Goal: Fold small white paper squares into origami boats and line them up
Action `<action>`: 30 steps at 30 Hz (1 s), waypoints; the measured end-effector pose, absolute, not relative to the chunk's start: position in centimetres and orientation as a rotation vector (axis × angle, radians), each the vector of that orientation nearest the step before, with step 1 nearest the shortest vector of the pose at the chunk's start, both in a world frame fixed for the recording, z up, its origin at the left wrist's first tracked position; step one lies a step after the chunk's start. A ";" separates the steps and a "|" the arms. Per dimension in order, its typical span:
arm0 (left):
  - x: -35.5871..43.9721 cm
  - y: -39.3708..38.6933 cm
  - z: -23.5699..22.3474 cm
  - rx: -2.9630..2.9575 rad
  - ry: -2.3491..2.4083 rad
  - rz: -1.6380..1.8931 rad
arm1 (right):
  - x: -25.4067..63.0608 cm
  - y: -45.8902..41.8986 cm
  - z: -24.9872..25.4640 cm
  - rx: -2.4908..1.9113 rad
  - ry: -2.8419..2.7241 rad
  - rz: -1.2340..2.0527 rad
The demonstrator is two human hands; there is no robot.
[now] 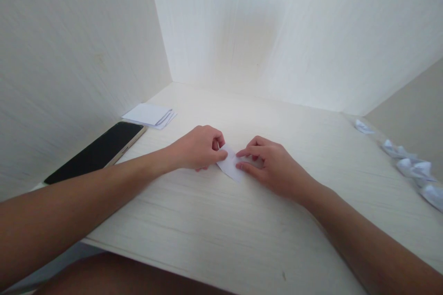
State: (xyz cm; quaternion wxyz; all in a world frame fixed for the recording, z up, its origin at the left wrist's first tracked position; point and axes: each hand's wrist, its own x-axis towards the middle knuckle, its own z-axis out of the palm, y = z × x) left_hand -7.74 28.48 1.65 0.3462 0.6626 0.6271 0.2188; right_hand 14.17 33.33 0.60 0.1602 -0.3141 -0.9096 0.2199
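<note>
A small piece of folded white paper [231, 164] is between my two hands near the middle of the tabletop, one corner pointing toward me. My left hand [202, 148] pinches its left side, thumb on top and the other fingers curled at the edge. At the right side, my right hand [268, 162] has its index finger and thumb tips on the paper, a little apart from each other. How the layers lie under the fingers is hidden.
A stack of folded white paper sheets [148, 114] lies at the back left. Beside it, along the left wall, is a dark-screened phone [98, 150]. Several small folded paper shapes [411, 166] line the right edge. Pale walls [259, 32] enclose the white tabletop [214, 230].
</note>
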 end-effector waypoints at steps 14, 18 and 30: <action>-7.3 28.1 0.9 2.240 1.632 0.769 | 14.2 33.4 0.5 -0.825 -2.678 0.533; -7.3 27.9 1.2 2.409 1.555 0.697 | 14.1 33.2 0.9 -0.830 -2.711 0.500; -8.4 27.4 2.3 2.635 1.282 0.386 | 13.8 33.1 0.7 -0.924 -2.649 0.491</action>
